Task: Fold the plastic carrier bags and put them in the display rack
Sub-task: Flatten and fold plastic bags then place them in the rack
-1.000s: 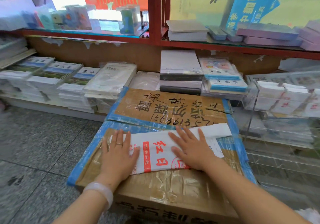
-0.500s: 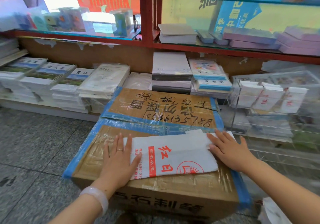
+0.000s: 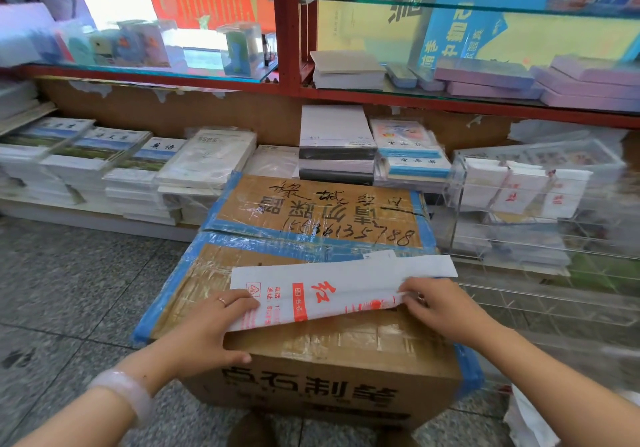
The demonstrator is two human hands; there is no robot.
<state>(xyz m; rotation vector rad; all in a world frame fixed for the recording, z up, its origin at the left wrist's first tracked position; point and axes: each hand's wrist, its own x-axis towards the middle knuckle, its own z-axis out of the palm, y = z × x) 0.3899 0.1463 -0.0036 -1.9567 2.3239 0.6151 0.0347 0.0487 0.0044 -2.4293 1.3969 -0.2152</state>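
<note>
Carrier bag [image 3: 332, 284] on cardboard box [image 3: 311, 346], near edge pinched by fingers of both hands.

Left hand [image 3: 204, 329] fingertips under bag [image 3: 332, 290]

There is just one view, from a camera on the person's head. It looks forward and down, from above and behind the two hands. The left hand [image 3: 204, 329] and the right hand [image 3: 441, 309] are close to the camera, low in the picture, on a cardboard box [image 3: 311, 349]. Past the fingers, farther off, the view reaches the shelves [image 3: 287, 79]. To the right of the right hand it takes in a clear rack [image 3: 540, 204], with floor [image 3: 69, 290] left of the left hand
</note>
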